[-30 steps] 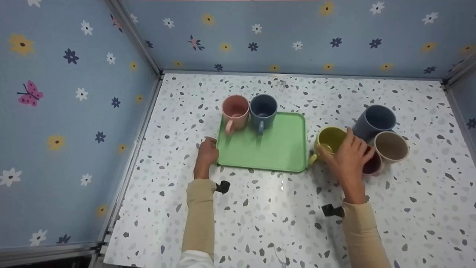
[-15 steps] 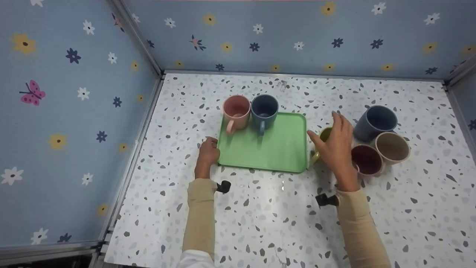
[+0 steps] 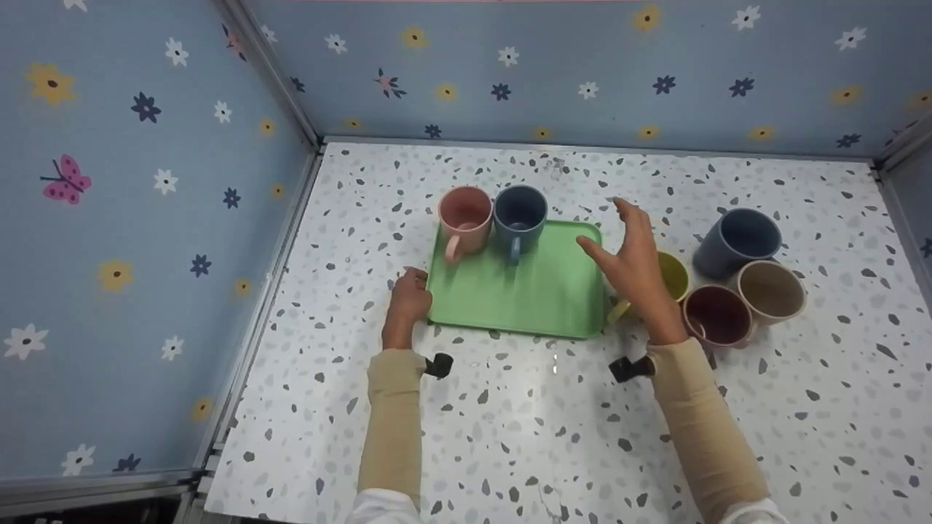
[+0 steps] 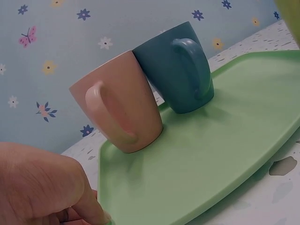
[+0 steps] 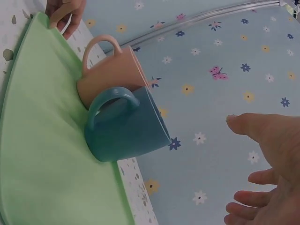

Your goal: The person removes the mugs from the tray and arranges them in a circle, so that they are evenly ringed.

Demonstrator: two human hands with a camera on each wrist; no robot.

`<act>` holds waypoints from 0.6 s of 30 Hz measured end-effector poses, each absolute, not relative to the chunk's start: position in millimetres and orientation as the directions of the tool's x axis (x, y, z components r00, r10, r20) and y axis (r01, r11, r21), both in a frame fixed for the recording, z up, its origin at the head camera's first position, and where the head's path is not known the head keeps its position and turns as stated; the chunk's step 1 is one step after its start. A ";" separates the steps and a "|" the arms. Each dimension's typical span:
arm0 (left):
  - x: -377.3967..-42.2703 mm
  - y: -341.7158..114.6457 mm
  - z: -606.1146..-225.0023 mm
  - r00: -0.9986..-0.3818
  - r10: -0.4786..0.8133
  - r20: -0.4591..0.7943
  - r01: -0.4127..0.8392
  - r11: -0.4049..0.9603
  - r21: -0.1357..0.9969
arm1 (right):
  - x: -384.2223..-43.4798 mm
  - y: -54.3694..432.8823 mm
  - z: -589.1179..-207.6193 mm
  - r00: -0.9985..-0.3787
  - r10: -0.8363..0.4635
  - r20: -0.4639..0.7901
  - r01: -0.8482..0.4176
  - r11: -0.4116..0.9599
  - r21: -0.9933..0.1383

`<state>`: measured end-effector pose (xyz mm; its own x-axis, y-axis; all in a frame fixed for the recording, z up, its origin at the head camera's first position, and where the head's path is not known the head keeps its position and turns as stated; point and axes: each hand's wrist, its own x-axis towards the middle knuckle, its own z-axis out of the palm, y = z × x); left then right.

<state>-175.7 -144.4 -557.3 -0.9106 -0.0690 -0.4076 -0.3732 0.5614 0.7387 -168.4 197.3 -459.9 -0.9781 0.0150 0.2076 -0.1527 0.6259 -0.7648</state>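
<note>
My left hand (image 3: 410,295) pinches the left edge of a green tray (image 3: 539,298), its thumb at the rim in the left wrist view. On the tray's back left part a pink mug (image 3: 466,218) and a blue mug (image 3: 520,218) stand upright side by side, handles facing me. Fingers spread and thumb apart, my right hand (image 3: 635,269) hovers in the air by the tray's right edge with nothing in it. Behind it, a yellow mug (image 3: 674,276) is partly hidden, its handle poking out toward the tray.
Close by the yellow mug stand a dark red mug (image 3: 719,316), a beige mug (image 3: 772,291) and a second blue mug (image 3: 739,244). A flowered blue wall (image 3: 553,65) closes off the back of the speckled table (image 3: 495,415), and another panel (image 3: 138,233) the left side.
My right hand has come away from the yellow and dark red mugs, moving left and farther back toward the tray, fingers spread. The left hand and the tray have stayed put.
</note>
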 end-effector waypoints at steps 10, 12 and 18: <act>-174.0 -144.6 -557.4 -0.904 -0.077 -0.420 -0.389 0.552 0.737 | -192.9 175.9 -472.2 -0.969 -0.120 0.215 -0.243 0.604 -0.759; -173.7 -144.9 -557.0 -0.902 -0.066 -0.426 -0.389 0.549 0.739 | -196.0 170.8 -473.8 -0.968 -0.148 0.203 -0.250 0.616 -0.747; -174.2 -145.1 -554.5 -0.910 -0.060 -0.410 -0.371 0.558 0.742 | -204.5 153.6 -474.6 -0.958 -0.209 0.196 -0.286 0.645 -0.709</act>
